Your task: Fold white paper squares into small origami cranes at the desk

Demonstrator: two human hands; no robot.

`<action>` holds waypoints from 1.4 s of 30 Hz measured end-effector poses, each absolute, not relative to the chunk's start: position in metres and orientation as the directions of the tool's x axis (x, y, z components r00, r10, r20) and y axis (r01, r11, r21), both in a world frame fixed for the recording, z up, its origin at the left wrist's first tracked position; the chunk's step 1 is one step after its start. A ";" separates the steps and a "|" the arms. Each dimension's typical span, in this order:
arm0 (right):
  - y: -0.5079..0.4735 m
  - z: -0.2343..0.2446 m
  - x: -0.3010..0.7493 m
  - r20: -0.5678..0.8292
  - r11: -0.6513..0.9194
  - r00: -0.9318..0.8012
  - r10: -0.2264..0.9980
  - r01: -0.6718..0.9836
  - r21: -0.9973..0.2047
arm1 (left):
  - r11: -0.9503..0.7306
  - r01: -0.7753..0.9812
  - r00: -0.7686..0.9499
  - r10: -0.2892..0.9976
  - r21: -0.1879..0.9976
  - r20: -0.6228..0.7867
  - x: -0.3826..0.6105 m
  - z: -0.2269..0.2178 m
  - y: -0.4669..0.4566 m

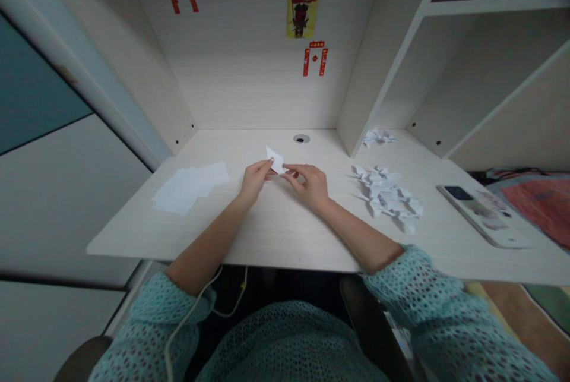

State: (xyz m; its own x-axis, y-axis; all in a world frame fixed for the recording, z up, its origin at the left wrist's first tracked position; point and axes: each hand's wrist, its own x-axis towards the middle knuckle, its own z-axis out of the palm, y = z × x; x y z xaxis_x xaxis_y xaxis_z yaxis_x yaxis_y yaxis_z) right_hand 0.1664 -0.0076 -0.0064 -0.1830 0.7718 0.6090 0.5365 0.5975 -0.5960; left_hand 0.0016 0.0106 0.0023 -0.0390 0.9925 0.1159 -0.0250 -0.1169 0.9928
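A small piece of folded white paper (276, 160) is held above the middle of the desk, between my two hands. My left hand (255, 179) pinches its left side, with the thumb on top. On the right side, the thumb and fingers of my right hand (310, 183) close on the paper's lower right edge. The fingers partly cover the paper, so its full shape is hidden. To the left lies a spread stack of flat white paper sheets (187, 187). Right of my right hand is a pile of folded white paper pieces (387, 192).
More folded paper pieces (378, 137) lie behind, by the upright panel (378, 55). A phone (483, 215) rests at the right of the desk (285, 233). A cable hole (301, 139) is near the back wall. A white cable (191, 313) hangs over my left sleeve.
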 end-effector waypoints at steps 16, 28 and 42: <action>-0.003 -0.012 0.161 0.504 0.489 -0.050 0.862 0.342 -0.802 | -0.159 0.070 0.004 0.987 0.985 0.159 0.007 0.005 0.004; -0.005 -0.009 0.161 0.470 0.467 -0.041 0.882 0.216 -0.857 | -0.061 -0.074 0.041 0.997 0.995 0.064 0.004 0.002 0.006; -0.006 -0.008 0.160 0.489 0.471 0.002 0.872 0.266 -0.841 | -0.034 -0.047 0.038 0.999 0.998 0.036 0.005 0.005 0.004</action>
State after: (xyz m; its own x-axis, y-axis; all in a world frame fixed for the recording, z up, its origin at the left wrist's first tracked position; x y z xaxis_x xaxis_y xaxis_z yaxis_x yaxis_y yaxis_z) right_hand 0.1595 -0.0062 -0.0082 0.0019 0.8721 0.4894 0.2663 0.4713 -0.8408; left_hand 0.0054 0.0036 0.0046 0.0382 0.9986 0.0362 -0.0474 -0.0343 0.9983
